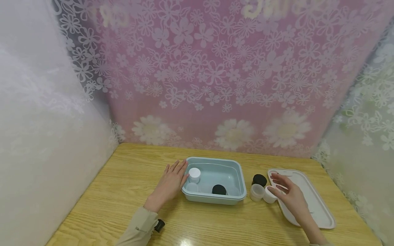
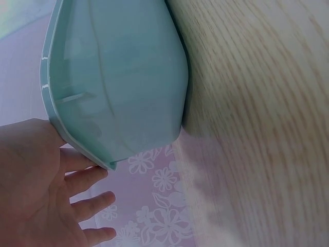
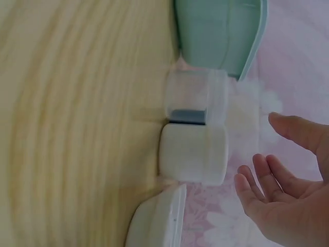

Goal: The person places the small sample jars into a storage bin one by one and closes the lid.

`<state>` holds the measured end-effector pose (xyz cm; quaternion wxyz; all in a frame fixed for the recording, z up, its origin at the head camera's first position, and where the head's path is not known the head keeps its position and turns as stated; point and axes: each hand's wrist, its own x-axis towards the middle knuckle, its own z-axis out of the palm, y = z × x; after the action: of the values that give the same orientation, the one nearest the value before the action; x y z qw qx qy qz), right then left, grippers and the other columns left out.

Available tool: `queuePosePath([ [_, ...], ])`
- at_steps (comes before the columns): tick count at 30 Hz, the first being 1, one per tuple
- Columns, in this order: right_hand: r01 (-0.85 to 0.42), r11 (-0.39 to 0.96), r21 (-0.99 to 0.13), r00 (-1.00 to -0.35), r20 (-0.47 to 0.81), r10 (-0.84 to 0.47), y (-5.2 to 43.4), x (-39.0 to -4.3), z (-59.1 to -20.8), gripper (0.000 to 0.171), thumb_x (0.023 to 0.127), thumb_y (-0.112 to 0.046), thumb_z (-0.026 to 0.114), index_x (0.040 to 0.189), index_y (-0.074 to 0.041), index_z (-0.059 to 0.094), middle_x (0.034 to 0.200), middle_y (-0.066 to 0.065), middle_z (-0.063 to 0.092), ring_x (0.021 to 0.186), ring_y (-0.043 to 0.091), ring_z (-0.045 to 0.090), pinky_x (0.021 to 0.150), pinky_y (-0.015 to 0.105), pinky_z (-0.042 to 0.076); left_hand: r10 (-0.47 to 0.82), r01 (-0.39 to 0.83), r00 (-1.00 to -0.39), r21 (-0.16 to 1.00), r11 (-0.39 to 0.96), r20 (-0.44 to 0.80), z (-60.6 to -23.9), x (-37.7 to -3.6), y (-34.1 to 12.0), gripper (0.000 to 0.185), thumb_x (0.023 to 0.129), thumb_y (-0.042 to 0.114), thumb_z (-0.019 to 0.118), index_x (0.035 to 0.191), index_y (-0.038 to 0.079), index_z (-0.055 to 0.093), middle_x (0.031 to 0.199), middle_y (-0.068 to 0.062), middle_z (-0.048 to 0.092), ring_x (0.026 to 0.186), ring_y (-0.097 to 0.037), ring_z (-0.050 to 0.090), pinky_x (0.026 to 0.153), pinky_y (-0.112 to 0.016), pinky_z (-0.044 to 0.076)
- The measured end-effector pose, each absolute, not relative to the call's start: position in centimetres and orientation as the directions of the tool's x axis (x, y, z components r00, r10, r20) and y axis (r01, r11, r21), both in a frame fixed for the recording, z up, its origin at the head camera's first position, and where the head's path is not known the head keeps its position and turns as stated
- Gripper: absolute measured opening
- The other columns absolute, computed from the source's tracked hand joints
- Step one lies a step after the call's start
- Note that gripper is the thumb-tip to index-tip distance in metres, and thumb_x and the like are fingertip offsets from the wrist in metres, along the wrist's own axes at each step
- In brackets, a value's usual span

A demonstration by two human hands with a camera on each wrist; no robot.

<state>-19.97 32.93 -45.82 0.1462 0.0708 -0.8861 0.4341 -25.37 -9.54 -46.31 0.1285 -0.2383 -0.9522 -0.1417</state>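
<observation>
Head view: I count at least three jars (image 1: 194, 175) already in the blue tub (image 1: 212, 201); a black jar (image 1: 259, 179), clear jar (image 1: 257, 193) and white jar (image 1: 269, 197) stand outside. Left hand (image 1: 170, 181), spread, touches the tub; right hand (image 1: 292, 198), fingers apart, hovers empty nearby.

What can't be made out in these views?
Head: dark object, partly covered by the left sleeve.
Head: white jar, partly covered by the right hand.
Head: lettering, blurred and cut by the top edge.
Left wrist: inside of the blue bin, hidden by its wall.
</observation>
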Motion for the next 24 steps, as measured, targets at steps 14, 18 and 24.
queuePosePath([
  [14, -0.111, 0.71, -0.695, -0.99, 0.144, -0.014, 34.4, -19.8, -47.4, 0.065, 0.085, -0.014, 0.084, 0.136, 0.011, 0.053, 0.131, 0.033, 0.057, 0.113, 0.046, 0.062, 0.085, 0.034, 0.061, 0.411, 0.486, -0.859, 0.229, 0.844, 0.306, -46.1, -25.3, -9.5, 0.053, 0.109, 0.031, 0.047, 0.154, 0.003, 0.042, 0.159, -0.014, 0.04, 0.147, -0.039, 0.035, 0.118, -0.064, 0.027],
  [18, -0.073, 0.691, -0.719, -0.996, 0.093, -0.008, 34.3, -20.0, -47.5, 0.064, 0.085, -0.011, 0.083, 0.136, 0.013, 0.052, 0.128, 0.036, 0.057, 0.111, 0.046, 0.063, 0.082, 0.033, 0.061, 0.41, 0.49, -0.856, 0.237, 0.839, 0.315, -46.1, -25.2, -9.5, 0.052, 0.109, 0.03, 0.048, 0.153, 0.003, 0.043, 0.159, -0.014, 0.041, 0.146, -0.04, 0.035, 0.117, -0.064, 0.028],
  [24, -0.024, 0.707, -0.707, -0.999, 0.051, 0.016, 34.4, -20.0, -46.8, 0.063, 0.088, -0.014, 0.081, 0.137, 0.011, 0.051, 0.128, 0.036, 0.056, 0.109, 0.045, 0.065, 0.079, 0.033, 0.061, 0.412, 0.491, -0.856, 0.242, 0.837, 0.312, -46.1, -25.2, -9.5, 0.052, 0.109, 0.03, 0.048, 0.154, 0.003, 0.042, 0.159, -0.014, 0.04, 0.147, -0.039, 0.034, 0.118, -0.064, 0.027],
])
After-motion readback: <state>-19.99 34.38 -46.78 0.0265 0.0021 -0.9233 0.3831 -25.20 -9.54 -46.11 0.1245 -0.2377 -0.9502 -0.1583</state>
